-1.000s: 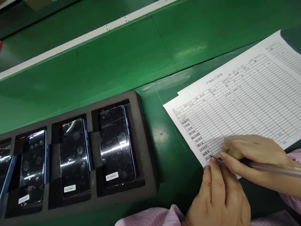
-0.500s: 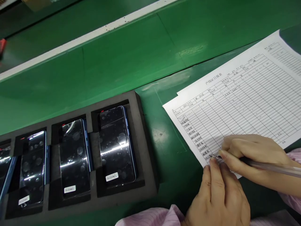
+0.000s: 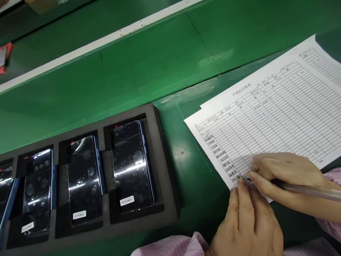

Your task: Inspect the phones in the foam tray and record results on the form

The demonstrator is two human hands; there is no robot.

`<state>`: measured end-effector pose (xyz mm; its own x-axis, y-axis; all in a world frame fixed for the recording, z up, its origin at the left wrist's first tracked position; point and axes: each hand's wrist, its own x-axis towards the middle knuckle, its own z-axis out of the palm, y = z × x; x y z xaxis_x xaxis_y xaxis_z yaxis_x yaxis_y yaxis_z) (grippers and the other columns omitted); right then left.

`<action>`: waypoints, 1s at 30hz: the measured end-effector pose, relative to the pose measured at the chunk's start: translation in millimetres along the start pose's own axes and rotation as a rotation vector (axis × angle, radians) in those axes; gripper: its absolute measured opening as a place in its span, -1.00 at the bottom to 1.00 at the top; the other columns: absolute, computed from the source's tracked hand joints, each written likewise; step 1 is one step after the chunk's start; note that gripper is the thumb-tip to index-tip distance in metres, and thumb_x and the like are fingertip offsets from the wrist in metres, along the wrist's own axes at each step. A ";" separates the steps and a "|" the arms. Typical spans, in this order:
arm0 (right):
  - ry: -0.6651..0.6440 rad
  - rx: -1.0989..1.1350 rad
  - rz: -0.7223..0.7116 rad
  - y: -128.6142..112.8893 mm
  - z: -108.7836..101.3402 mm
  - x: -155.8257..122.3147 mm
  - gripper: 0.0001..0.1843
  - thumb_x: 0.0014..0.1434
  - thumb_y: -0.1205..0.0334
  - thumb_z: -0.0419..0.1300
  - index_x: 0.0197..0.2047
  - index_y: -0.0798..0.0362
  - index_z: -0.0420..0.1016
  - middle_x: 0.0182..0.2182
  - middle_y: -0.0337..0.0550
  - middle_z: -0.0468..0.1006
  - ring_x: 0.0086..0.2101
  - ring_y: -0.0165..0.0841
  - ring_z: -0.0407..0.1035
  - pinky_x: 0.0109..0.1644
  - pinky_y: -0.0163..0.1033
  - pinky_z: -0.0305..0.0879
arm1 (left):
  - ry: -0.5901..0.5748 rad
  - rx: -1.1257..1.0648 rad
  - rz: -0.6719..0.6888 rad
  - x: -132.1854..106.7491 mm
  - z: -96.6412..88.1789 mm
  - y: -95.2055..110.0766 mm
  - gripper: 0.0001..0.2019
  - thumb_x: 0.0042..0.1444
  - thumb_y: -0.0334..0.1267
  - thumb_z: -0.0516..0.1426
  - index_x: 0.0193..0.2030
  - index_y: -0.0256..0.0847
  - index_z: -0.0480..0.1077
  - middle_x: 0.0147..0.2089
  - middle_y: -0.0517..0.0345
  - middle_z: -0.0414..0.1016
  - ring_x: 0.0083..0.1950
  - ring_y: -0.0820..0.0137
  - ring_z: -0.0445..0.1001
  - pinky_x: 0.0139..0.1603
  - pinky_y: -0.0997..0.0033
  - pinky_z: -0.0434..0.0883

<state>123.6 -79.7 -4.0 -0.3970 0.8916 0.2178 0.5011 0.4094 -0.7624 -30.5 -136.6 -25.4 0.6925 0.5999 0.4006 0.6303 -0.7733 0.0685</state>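
Observation:
A printed form (image 3: 277, 117) with a ruled grid and handwritten entries lies tilted on the green table. My right hand (image 3: 287, 174) grips a pen (image 3: 306, 188), its tip at the lower left rows of the form. Just below it, my left hand (image 3: 253, 220) lies flat with fingers stretched out, the fingertips on the form's lower left edge. Part of the form is hidden under both hands.
On the left is a black foam tray (image 3: 170, 185) with several phones (image 3: 130, 167) in its slots, each with a small white label. A second sheet (image 3: 323, 58) lies beneath the form. Behind runs a pale rail (image 3: 117, 35); a red object (image 3: 5, 57) sits at far left.
The red object at the far left edge has come further into view. My hands, the pen, the form and the tray stay almost where they were.

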 end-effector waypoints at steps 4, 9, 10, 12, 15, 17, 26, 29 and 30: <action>0.029 -0.019 0.007 3.7 1.8 -4.3 -0.68 0.27 0.44 0.01 -0.50 0.05 0.06 -0.62 -0.37 0.15 -0.63 -0.56 0.09 -0.61 -0.40 0.04 | 0.019 -0.001 0.025 0.0 0.6 -0.7 -0.66 0.09 -0.21 0.02 -0.13 -0.32 0.52 -0.06 -0.01 0.56 0.03 0.06 0.48 0.13 0.16 0.32; 0.025 -0.027 0.028 5.4 3.9 -6.6 -0.67 0.29 0.41 0.01 -0.49 0.05 0.03 -0.62 -0.37 0.14 -0.63 -0.55 0.07 -0.60 -0.38 0.03 | -0.001 -0.007 0.014 0.5 0.2 -2.3 -0.66 0.09 -0.23 0.01 -0.12 -0.32 0.52 -0.06 -0.01 0.56 0.04 0.06 0.47 0.14 0.16 0.32; 0.026 -0.030 0.024 3.9 3.2 -5.2 -0.67 0.29 0.41 0.00 -0.50 0.05 0.03 -0.62 -0.37 0.14 -0.64 -0.55 0.07 -0.60 -0.39 0.04 | 0.001 -0.007 0.003 0.5 0.5 -1.8 -0.66 0.10 -0.24 0.01 -0.13 -0.32 0.52 -0.06 -0.01 0.56 0.04 0.06 0.47 0.14 0.16 0.32; 0.012 -0.061 0.023 -0.5 0.6 -0.5 -0.67 0.29 0.40 -0.01 -0.51 0.05 0.05 -0.63 -0.36 0.16 -0.64 -0.55 0.10 -0.60 -0.40 0.07 | 0.010 -0.004 -0.015 0.4 1.1 -0.1 -0.66 0.11 -0.26 -0.02 -0.14 -0.32 0.52 -0.06 0.01 0.56 0.04 0.07 0.47 0.15 0.17 0.31; -0.011 -0.148 0.039 -6.9 -3.7 6.9 -0.65 0.29 0.39 -0.05 -0.54 0.05 0.06 -0.65 -0.33 0.20 -0.65 -0.54 0.14 -0.62 -0.41 0.09 | 0.010 -0.010 -0.036 -0.4 1.8 3.0 -0.66 0.12 -0.30 -0.04 -0.15 -0.30 0.53 -0.07 0.03 0.56 0.05 0.09 0.47 0.17 0.19 0.30; -0.022 -0.170 0.038 -8.3 -5.0 9.3 -0.65 0.29 0.38 -0.05 -0.54 0.05 0.05 -0.66 -0.33 0.21 -0.66 -0.55 0.13 -0.63 -0.41 0.10 | 0.009 -0.013 -0.042 -1.0 1.8 4.1 -0.66 0.12 -0.30 -0.04 -0.14 -0.30 0.52 -0.08 0.04 0.56 0.04 0.09 0.47 0.16 0.18 0.31; -0.006 -0.072 0.008 -6.5 -3.4 6.7 -0.67 0.25 0.44 -0.01 -0.51 0.05 0.01 -0.64 -0.35 0.13 -0.65 -0.54 0.08 -0.61 -0.40 0.06 | 0.002 -0.020 -0.038 0.6 1.0 2.3 -0.66 0.11 -0.26 -0.03 -0.12 -0.31 0.51 -0.05 0.01 0.55 0.06 0.07 0.46 0.18 0.17 0.29; 0.017 -0.044 0.000 -2.4 -1.5 4.0 -0.69 0.23 0.48 0.01 -0.50 0.04 0.04 -0.64 -0.36 0.14 -0.65 -0.54 0.09 -0.61 -0.40 0.05 | 0.005 -0.022 -0.039 1.0 1.3 1.8 -0.67 0.11 -0.26 -0.02 -0.14 -0.31 0.51 -0.06 0.02 0.55 0.05 0.08 0.46 0.18 0.17 0.29; 0.028 -0.027 -0.010 -0.4 -0.6 2.8 -0.69 0.23 0.48 0.02 -0.50 0.04 0.04 -0.64 -0.36 0.15 -0.65 -0.54 0.10 -0.61 -0.39 0.04 | 0.004 -0.023 -0.037 0.9 1.4 1.7 -0.67 0.11 -0.26 -0.02 -0.13 -0.31 0.51 -0.05 0.02 0.55 0.05 0.08 0.46 0.17 0.18 0.29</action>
<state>122.7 -77.3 -2.7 -0.3808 0.8922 0.2428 0.5179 0.4234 -0.7433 -28.4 -137.0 -26.2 0.6673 0.6274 0.4013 0.6472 -0.7552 0.1044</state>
